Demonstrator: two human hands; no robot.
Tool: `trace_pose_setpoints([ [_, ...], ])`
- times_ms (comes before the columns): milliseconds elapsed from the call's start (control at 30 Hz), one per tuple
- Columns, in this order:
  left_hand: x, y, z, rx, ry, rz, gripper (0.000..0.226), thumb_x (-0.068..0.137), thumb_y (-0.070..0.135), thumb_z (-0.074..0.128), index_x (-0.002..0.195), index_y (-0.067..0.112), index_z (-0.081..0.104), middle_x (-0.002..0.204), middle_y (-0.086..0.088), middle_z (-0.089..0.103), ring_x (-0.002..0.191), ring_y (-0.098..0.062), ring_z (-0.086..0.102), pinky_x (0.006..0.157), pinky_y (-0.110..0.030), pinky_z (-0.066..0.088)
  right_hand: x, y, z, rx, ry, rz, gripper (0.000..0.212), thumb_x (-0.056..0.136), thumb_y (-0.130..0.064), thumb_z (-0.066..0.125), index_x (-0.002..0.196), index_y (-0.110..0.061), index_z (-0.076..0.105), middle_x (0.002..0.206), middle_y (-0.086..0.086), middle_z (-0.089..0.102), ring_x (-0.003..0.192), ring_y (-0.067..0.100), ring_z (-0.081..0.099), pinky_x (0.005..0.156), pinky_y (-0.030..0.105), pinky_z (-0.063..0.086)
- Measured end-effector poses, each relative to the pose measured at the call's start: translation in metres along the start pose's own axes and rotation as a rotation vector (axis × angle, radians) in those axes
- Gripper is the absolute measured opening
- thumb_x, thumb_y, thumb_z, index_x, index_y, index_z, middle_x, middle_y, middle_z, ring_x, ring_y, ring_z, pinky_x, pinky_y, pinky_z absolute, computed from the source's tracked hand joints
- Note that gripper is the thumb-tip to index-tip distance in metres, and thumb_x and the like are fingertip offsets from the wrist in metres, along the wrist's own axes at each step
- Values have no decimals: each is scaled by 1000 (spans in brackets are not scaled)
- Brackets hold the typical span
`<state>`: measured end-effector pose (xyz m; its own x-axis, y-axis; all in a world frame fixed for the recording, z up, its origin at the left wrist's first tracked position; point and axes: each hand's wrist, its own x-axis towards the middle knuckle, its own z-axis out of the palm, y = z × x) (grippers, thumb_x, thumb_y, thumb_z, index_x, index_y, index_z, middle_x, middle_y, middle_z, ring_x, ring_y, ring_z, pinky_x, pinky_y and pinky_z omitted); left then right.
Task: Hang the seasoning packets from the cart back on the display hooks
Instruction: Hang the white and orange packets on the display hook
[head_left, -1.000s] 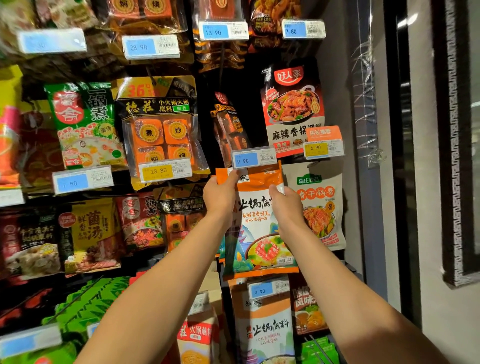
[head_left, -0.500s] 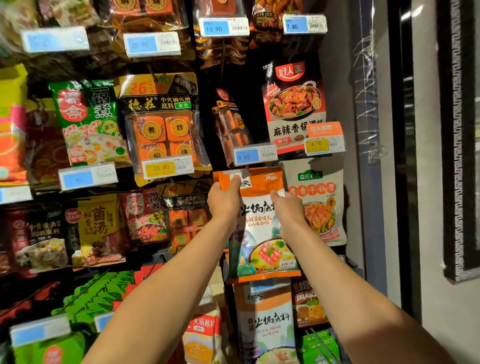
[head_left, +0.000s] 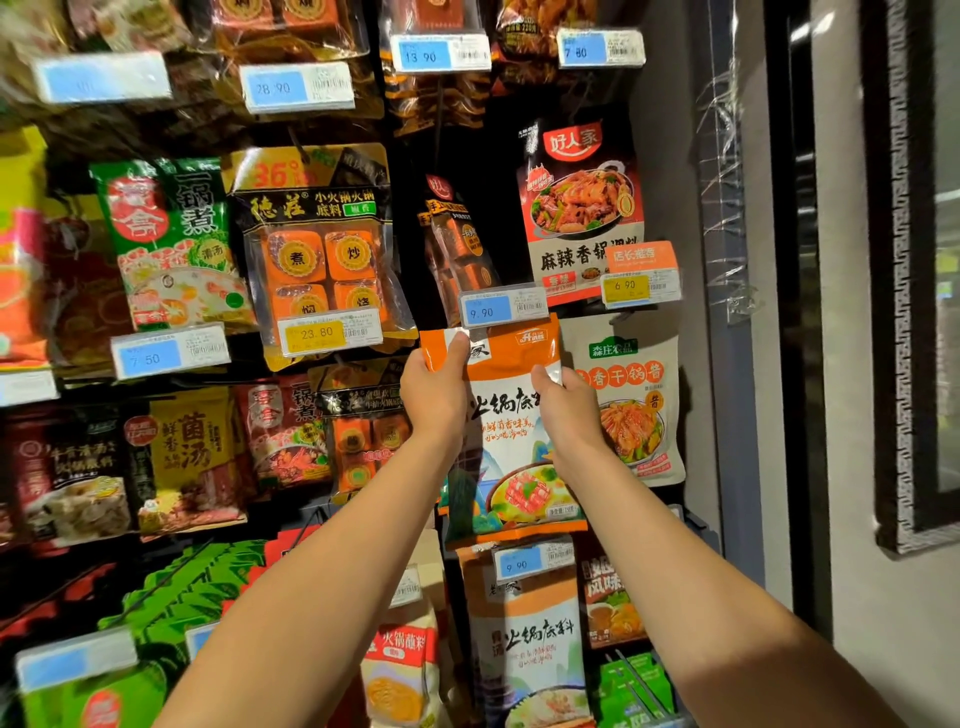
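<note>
Orange seasoning packet (head_left: 511, 441) is held up just under the 9.90 price tag (head_left: 503, 307). Its top corners are pinched by left hand (head_left: 434, 387) and right hand (head_left: 569, 410) fingers.

Seasoning packet (head_left: 511, 441) glossy plastic; price tag (head_left: 503, 307) shiny.

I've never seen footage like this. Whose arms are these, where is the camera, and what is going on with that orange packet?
There is no machine here: a person wears a camera on the head, so you look forward along their two bare arms. In front is a shop display wall of hanging seasoning packets with price tags clipped on the hooks. The left hand and the right hand each grip an upper corner of an orange and white packet, holding it up just under the blue 9.90 price tag. The hook itself is hidden behind that tag, so I cannot tell whether the packet is on it yet.
</note>
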<state>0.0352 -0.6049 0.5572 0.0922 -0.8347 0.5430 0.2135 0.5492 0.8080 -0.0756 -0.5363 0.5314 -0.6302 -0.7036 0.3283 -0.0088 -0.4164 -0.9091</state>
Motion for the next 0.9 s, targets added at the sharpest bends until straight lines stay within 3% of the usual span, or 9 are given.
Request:
trace_pose_setpoints([
  [133,10,2,3,41,2,-39,28,94,44,71,89,17,68,94,-4,76,89,-24,73,82,-45,58,4,-3,4,-19,12,21,22,105,-34,54,108,-18,68,104,4,73,99,28,68,92,49,57],
  [200,15,1,5,54,1,-70,29,92,45,72,83,18,65,91,-6,75,85,-26,71,82,-47,57,10,-2,5,-31,14,36,23,106,-33,53,108,-14,66,101,4,70,92,24,65,83,40,55],
  [267,18,-3,5,62,7,-94,32,93,44,72,76,20,59,84,-5,71,78,-25,66,77,-46,54,13,0,7,-42,11,62,26,106,-34,53,115,-11,64,106,5,67,91,21,60,75,34,49],
  [400,17,-11,1,124,0,-55,34,96,49,67,82,19,58,83,0,65,76,-21,61,70,-38,46,22,14,13,-89,4,91,36,104,-41,52,121,-11,63,117,12,68,101,26,62,80,36,47],
  [500,6,-19,-2,127,-8,-24,42,98,55,61,98,13,63,91,0,67,82,-17,62,69,-35,45,24,24,16,-111,9,88,49,102,-50,51,134,-15,60,129,11,67,118,29,63,95,43,54],
  [567,-4,-30,-6,134,-17,-35,43,97,59,60,103,17,63,96,3,68,87,-14,63,72,-34,47,21,28,16,-112,19,85,60,102,-52,51,150,-16,47,150,8,54,136,32,52,109,51,47],
  [667,-17,-50,-13,162,-53,-41,39,95,54,66,114,20,59,104,6,68,93,-12,64,75,-35,48,18,43,11,-150,24,77,65,106,-40,54,160,-13,30,165,6,32,150,30,34,119,48,35],
  [800,-25,-78,-22,180,-80,-71,39,93,35,74,118,21,49,107,1,65,93,-18,66,75,-33,53,18,64,7,-226,79,14,57,103,-33,59,153,-12,41,155,7,44,142,30,44,114,44,41],
  [900,-14,-106,-26,136,-75,-153,52,79,59,81,111,40,45,113,-12,64,97,-30,69,84,-54,59,23,74,9,-238,120,-9,27,100,-24,65,125,-17,58,129,8,63,115,28,62,96,45,54],
])
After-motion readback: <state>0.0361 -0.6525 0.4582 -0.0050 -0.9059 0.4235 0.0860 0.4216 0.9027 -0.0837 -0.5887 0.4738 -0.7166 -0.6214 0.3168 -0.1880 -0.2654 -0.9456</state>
